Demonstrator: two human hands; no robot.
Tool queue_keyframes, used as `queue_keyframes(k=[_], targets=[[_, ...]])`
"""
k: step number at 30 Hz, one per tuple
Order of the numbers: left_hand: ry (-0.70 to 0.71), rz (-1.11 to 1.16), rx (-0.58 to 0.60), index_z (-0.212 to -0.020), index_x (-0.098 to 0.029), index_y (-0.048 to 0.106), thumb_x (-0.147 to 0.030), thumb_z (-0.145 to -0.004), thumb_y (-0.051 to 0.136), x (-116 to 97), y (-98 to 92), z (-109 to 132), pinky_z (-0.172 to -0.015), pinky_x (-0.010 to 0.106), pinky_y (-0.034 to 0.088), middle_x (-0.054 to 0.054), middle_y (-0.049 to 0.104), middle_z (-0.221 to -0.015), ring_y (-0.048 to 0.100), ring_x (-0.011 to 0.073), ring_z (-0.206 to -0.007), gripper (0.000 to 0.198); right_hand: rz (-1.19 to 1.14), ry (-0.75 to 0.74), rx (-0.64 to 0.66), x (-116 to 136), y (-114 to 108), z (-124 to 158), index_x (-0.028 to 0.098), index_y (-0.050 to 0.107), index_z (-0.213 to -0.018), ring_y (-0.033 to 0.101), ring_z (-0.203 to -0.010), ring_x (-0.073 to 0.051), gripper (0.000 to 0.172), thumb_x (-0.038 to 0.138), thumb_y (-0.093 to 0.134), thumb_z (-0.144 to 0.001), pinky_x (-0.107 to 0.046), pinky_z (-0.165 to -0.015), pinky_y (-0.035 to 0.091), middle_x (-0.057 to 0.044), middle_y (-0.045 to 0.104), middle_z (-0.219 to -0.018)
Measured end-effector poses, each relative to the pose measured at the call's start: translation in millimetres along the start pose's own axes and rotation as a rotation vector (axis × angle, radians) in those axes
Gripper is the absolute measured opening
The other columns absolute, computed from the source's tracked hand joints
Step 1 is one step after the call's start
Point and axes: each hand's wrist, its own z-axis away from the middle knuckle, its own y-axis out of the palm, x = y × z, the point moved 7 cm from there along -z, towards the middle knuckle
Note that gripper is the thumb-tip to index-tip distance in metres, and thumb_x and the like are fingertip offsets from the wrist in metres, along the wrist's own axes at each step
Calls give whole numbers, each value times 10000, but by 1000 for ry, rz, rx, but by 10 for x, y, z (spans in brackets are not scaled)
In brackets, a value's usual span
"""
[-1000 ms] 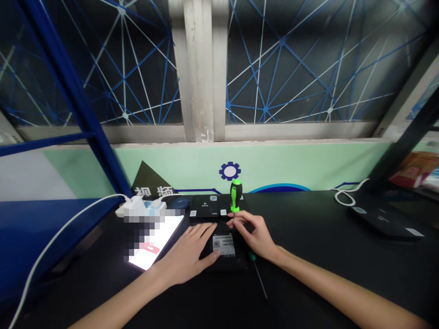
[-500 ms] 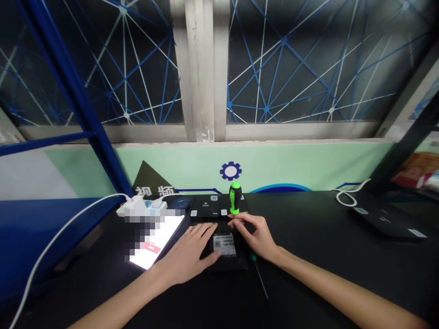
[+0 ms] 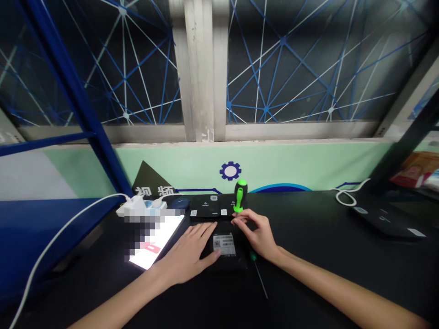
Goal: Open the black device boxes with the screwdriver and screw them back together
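Observation:
A black box-like device (image 3: 228, 263) with a white printed label lies flat in front of me. My left hand (image 3: 192, 249) rests open on its left side, fingers stretched forward and thumb near the label. My right hand (image 3: 255, 230) is closed at the far right corner of the device, thumb and fingers pinching the lower end of a green and black screwdriver (image 3: 240, 195). The screwdriver stands nearly upright, handle on top, leaning slightly right. Its tip is hidden by the fingers. A second screwdriver (image 3: 260, 277), thin with a dark green handle, lies right of the device.
Two black boxes (image 3: 205, 206) stand behind the device, by the wall. On the left are a lit phone or tablet (image 3: 161, 242), a white power strip (image 3: 159, 208) with cables and a dark mouse (image 3: 180, 204). A flat black device (image 3: 387, 223) lies far right near a white cable (image 3: 346, 198).
The green and black screwdriver has shifted slightly right, its handle now leaning right and turned. My right fingers have moved a little with it. My left hand has stayed in place.

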Motion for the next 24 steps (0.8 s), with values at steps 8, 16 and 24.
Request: queue_keyframes(k=[8,16,24], targets=[[-93,-83,-134,-1398,-237,495,-625,-955,457,64,-45,-23,-1042,516,412,103,607,-1304,561,334,-1213,590,-109,9,-63,-40,-35,50,216,589,-992,697,-741,-172,61,271,602,-968,-283,-706,559,-31,690,-818],[-292,-72,-116,-1264,-226,544,-610,-928,500,152,-130,-25,-696,351,466,53,693,-898,671,291,-846,512,-114,-5,-24,-24,-14,50,205,566,-990,661,-689,-154,66,265,591,-976,-275,-671,540,-23,671,-789],[-310,-88,-72,-1353,-261,548,-659,-950,405,146,-86,-19,-610,299,404,19,656,-711,667,270,-717,584,-87,-19,8,-33,17,46,204,568,-984,679,-724,-167,70,272,584,-980,-279,-682,547,-36,680,-813]])
